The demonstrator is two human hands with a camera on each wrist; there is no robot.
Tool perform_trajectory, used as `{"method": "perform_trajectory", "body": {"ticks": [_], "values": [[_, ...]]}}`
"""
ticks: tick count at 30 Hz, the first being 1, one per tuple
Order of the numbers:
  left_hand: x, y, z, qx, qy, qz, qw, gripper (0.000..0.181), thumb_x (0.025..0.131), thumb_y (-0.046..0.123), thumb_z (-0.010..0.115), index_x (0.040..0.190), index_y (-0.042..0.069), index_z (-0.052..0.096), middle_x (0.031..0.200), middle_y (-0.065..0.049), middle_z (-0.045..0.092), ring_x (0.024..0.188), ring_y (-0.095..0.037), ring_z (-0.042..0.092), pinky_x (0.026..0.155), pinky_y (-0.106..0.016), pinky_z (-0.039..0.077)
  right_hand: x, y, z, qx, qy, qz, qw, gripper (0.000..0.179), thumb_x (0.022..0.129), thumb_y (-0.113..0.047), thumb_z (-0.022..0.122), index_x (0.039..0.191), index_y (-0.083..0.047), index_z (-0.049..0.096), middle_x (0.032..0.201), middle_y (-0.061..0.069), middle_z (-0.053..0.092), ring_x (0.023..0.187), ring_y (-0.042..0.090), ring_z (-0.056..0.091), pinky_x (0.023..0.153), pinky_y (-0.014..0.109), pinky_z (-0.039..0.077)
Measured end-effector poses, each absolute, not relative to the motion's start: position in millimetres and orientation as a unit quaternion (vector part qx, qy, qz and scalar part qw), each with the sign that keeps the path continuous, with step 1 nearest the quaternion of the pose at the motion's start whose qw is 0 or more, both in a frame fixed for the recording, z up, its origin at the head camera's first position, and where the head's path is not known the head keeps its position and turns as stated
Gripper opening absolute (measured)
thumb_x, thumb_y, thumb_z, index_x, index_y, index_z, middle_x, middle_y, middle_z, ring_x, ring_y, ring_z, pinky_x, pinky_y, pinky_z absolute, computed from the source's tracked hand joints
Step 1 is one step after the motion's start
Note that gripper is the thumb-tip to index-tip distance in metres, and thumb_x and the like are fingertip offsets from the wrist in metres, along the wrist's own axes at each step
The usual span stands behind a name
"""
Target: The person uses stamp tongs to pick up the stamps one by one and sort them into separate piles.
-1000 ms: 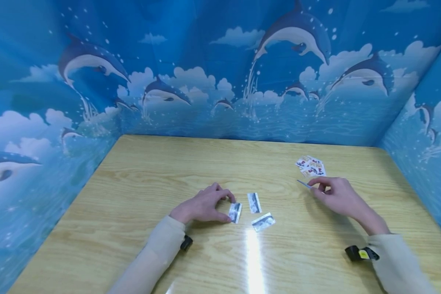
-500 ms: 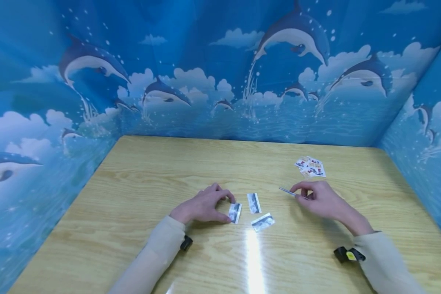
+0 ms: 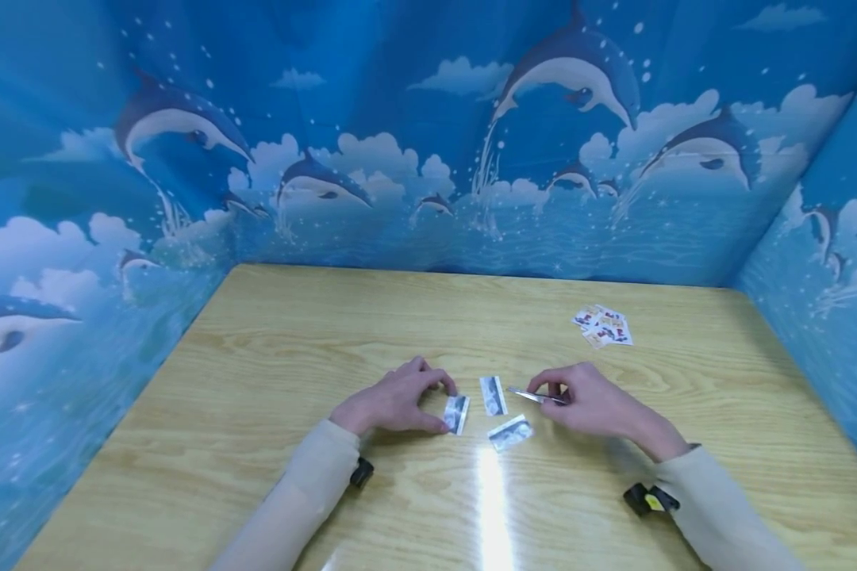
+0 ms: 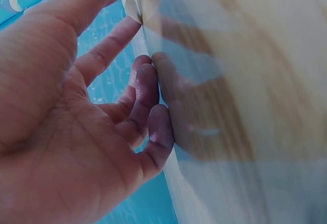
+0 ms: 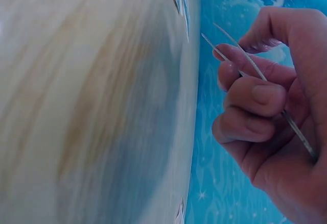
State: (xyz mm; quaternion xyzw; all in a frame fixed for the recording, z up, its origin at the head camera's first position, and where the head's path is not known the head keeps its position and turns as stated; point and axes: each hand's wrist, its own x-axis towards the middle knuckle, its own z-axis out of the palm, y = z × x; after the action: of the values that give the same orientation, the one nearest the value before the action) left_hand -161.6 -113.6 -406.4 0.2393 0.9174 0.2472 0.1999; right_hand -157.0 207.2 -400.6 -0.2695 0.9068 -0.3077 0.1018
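My left hand (image 3: 397,398) rests on the table, with its thumb and index fingertips touching the left side of a small grey-and-white picture card (image 3: 457,415). Its other fingers bend loosely against the tabletop in the left wrist view. A pair of metal tweezers (image 3: 536,395) is held in my right hand (image 3: 591,402), pointing left just above the table. In the right wrist view, the tips of the tweezers (image 5: 255,68) stand apart with nothing between them. Close to those tips lie an upright card (image 3: 493,395) and a slanted card (image 3: 510,432), both grey and white.
A loose pile of small colourful cards (image 3: 604,326) lies toward the back right of the wooden table (image 3: 314,325). Blue dolphin-print cloth (image 3: 428,159) stands along the back and both sides. A bright light reflection crosses the table's front middle.
My right hand has moved left and toward me with the tweezers, from near the colourful pile to beside the grey cards. My left hand and the cards have stayed put.
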Motion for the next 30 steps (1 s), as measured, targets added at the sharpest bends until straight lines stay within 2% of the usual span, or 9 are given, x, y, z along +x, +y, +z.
{"method": "perform_trajectory", "body": {"ticks": [12, 26, 30], "values": [[-161, -112, -404, 0.237, 0.916, 0.249, 0.206, 0.046, 0.083, 0.041, 0.083, 0.124, 0.033, 0.062, 0.126, -0.004, 0.053, 0.118, -0.022, 0.052, 0.102, -0.047, 0.044, -154, 186, -402, -0.292, 0.898, -0.292, 0.15, 0.029, 0.086, -0.01, 0.063, 0.112, -0.015, 0.074, 0.068, -0.01, 0.057, 0.054, 0.002, 0.041, 0.051, 0.021, 0.037], [-163, -113, -404, 0.234, 0.917, 0.249, 0.206, 0.044, 0.084, 0.041, 0.083, 0.123, 0.034, 0.062, 0.125, -0.003, 0.052, 0.117, -0.021, 0.052, 0.102, -0.046, 0.044, -155, 172, -398, -0.313, 0.888, -0.291, 0.171, 0.032, 0.084, -0.01, 0.064, 0.114, -0.014, 0.075, 0.069, -0.009, 0.058, 0.056, 0.003, 0.043, 0.052, 0.021, 0.035], [-163, -113, -404, 0.237, 0.916, 0.25, 0.204, 0.045, 0.084, 0.04, 0.083, 0.123, 0.034, 0.062, 0.126, -0.003, 0.053, 0.117, -0.021, 0.052, 0.104, -0.047, 0.043, -155, 167, -398, -0.315, 0.886, -0.288, 0.18, 0.032, 0.085, -0.011, 0.063, 0.115, -0.014, 0.075, 0.064, -0.011, 0.054, 0.054, 0.002, 0.04, 0.051, 0.02, 0.035]]}}
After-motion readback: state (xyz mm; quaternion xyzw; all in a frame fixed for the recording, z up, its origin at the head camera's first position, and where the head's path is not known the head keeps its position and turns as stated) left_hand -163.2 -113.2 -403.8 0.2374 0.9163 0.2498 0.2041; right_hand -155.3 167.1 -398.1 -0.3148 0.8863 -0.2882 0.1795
